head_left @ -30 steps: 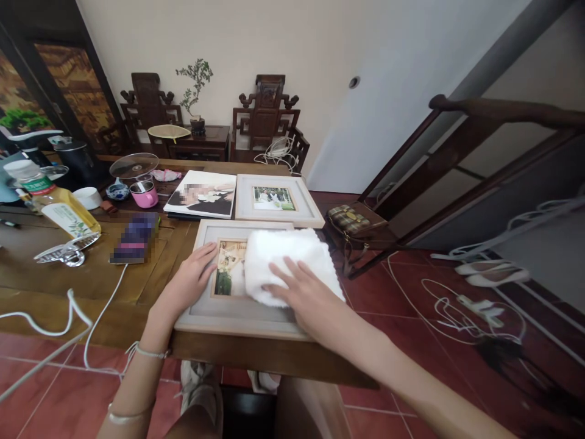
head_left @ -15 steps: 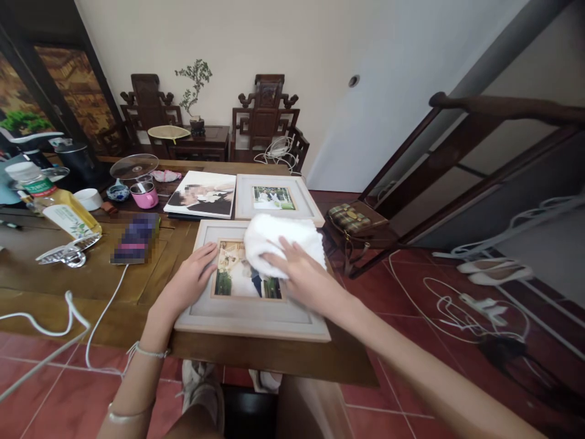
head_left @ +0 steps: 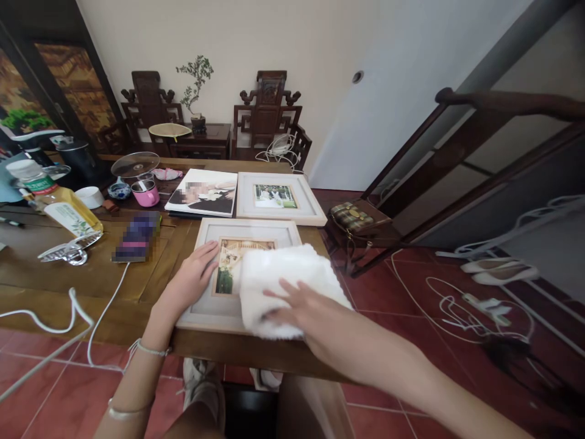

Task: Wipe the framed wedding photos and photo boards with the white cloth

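A light wooden picture frame (head_left: 249, 227) with a photo lies flat at the near edge of the brown wooden table (head_left: 91, 274). My left hand (head_left: 192, 277) rests flat on the frame's left side, fingers spread. My right hand (head_left: 301, 311) presses a fluffy white cloth (head_left: 278, 274) onto the frame's lower right part, fingers stretched out over it. The cloth covers most of the photo and the frame's right half.
Behind lie a second framed photo (head_left: 278, 198) and a photo print (head_left: 203, 192). To the left are a pink cup (head_left: 145, 194), an oil bottle (head_left: 55, 201), a phone (head_left: 136, 236) and white cables (head_left: 68, 308). A stair railing (head_left: 457, 140) and a bag (head_left: 354, 216) stand right.
My right hand has drawn the white cloth from the frame's upper right down toward its near edge. The left hand stays on the frame.
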`<state>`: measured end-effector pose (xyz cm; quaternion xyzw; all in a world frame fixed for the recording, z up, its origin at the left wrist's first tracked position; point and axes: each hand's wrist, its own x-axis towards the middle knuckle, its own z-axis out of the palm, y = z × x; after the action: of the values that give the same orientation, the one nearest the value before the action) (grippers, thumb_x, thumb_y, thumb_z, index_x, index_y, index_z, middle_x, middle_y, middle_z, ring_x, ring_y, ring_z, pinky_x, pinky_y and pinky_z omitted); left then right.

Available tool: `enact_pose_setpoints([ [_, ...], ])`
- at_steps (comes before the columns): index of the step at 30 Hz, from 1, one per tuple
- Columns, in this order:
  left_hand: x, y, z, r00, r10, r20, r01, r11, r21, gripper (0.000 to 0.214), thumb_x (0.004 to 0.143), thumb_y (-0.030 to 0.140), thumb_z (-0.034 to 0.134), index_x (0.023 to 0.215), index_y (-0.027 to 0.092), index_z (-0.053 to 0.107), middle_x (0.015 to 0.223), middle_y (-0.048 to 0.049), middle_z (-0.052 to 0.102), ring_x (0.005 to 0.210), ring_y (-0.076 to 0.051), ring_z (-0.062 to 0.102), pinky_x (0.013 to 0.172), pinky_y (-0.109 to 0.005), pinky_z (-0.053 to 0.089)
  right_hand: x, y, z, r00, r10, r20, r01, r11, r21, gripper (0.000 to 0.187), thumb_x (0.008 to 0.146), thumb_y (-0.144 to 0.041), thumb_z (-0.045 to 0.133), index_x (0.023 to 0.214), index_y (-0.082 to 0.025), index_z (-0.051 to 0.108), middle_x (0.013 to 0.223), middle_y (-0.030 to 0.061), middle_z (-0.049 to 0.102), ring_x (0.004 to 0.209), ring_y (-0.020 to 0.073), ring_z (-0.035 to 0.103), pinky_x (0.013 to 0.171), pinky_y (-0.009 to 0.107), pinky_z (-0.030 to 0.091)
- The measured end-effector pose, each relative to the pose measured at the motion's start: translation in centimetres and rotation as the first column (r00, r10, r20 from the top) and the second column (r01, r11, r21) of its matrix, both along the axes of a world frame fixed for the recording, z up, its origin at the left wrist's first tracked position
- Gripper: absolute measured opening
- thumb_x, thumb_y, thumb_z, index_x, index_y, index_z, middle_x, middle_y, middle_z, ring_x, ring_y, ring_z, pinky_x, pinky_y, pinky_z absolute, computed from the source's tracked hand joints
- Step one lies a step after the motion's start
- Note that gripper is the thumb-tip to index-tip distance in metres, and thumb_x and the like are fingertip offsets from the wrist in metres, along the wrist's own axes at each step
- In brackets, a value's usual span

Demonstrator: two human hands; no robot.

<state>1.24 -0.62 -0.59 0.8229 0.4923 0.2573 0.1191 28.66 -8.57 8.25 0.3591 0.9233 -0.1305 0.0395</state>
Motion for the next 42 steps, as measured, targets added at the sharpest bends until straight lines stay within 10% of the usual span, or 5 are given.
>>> enact_pose_setpoints([
  [7,0.1,-0.1,0.1,1.000,-0.004,0.006,0.004,1.000,0.002,0.047,0.101,0.035,0.038,0.136,0.010,0.057,0.147,-0.0157,0.053,0.139,-0.025,0.047,0.119,-0.045,0.035,-0.8,-2.1,-0.1,1.000,-0.002,-0.008,0.001,0.996,-0.091,0.081,0.067,0.012,0.042,0.138,-0.025,0.057,0.157,0.0073,0.040,0.146,0.0364,0.030,0.115,0.059,0.036],
  [18,-0.2,0.0,-0.1,0.999,-0.026,0.029,0.026,1.000,0.002,0.047,0.102,0.035,0.039,0.136,0.009,0.058,0.146,-0.0172,0.053,0.138,-0.027,0.048,0.118,-0.046,0.036,-1.9,12.1,-4.9,0.959,-0.266,-0.102,0.285,0.900,0.329,0.076,0.075,0.010,0.041,0.146,-0.015,0.047,0.160,0.0137,0.033,0.150,0.0381,0.018,0.117,0.064,0.022],
  [26,-0.2,0.0,-0.2,0.999,-0.021,0.026,0.020,0.999,0.037,0.045,0.101,0.027,0.036,0.136,0.009,0.057,0.145,-0.0173,0.054,0.137,-0.026,0.049,0.117,-0.049,0.038,-4.4,3.6,-2.2,0.998,-0.048,0.050,0.047,0.999,0.020,0.075,0.076,0.009,0.045,0.143,-0.022,0.053,0.161,0.0106,0.032,0.148,0.0434,0.016,0.115,0.068,0.021],
  [32,-0.1,0.0,-0.2,1.000,-0.020,0.023,0.019,0.999,0.034,0.045,0.101,0.027,0.035,0.136,0.009,0.056,0.146,-0.0176,0.053,0.138,-0.026,0.048,0.117,-0.049,0.038,-4.1,-2.3,0.6,0.990,0.107,0.095,-0.080,0.965,-0.251,0.077,0.068,0.006,0.059,0.137,-0.029,0.059,0.161,0.0090,0.030,0.144,0.0513,0.022,0.110,0.074,0.027],
  [42,-0.1,0.1,-0.3,0.999,-0.030,0.029,0.029,0.999,0.023,0.048,0.101,0.029,0.033,0.135,0.006,0.057,0.145,-0.0194,0.053,0.138,-0.027,0.048,0.117,-0.049,0.037,-3.5,7.9,-3.6,0.992,-0.125,0.017,0.120,0.978,0.172,0.076,0.073,0.012,0.044,0.142,-0.021,0.054,0.163,0.0118,0.025,0.150,0.0372,0.015,0.119,0.061,0.021],
])
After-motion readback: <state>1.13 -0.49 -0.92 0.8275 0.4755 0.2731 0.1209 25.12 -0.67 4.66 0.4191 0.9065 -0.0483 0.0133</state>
